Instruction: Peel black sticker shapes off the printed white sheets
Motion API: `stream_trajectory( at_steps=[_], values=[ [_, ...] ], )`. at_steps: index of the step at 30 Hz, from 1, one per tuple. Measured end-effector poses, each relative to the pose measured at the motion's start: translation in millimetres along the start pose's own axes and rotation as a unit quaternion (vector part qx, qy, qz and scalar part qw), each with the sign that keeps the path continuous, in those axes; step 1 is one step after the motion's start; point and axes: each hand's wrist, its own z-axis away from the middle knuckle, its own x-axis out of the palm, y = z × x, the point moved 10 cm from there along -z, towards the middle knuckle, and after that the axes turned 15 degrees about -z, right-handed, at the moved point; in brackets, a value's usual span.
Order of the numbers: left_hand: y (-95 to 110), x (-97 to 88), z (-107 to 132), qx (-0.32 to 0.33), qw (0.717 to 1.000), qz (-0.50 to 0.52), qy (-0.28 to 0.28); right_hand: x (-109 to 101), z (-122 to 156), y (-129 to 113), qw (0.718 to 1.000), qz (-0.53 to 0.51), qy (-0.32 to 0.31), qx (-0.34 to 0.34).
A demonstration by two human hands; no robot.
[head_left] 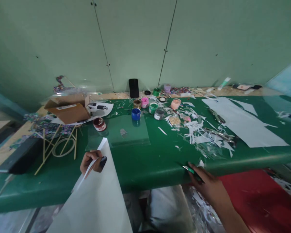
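Left hand (89,160) is pinching white paper (98,197) at eight o'clock, right hand (206,185) is gripping a craft knife (190,170) pointing toward ten!

So the green desk (145,163) is pretty cluttered tbh. Over on the left there's an open cardboard box (74,113) with a printed sheet (106,111) poking out beside it, plus some thin wooden sticks (44,152) crossed around a pale ring (55,152). A dark red jar (99,124) stands near the box, a blue jar (136,114) further right, and a black phone (134,88) is propped upright by the pale green wall (135,42).
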Motion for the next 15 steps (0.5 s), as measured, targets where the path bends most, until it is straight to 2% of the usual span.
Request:
stream_trajectory(
  at_steps=[3,7,12,15],
  values=[
    [0,-0.2,0,0.0,1.0,-0.003,0.0,-4,-1,-9,0.998,0.025,-0.002,-0.052],
    [-1,0.9,1,0.0,1.0,-0.002,-0.008,-4,-2,-11,0.997,0.048,-0.009,-0.062],
    [-3,0.4,1,-0.006,1.0,-0.003,-0.012,-2,-2,-3,0.999,0.018,-0.011,-0.029],
    [-4,-1.2,2,-0.009,1.0,-0.01,-0.009,0,6,8,0.997,-0.009,-0.006,0.075]
  ],
)
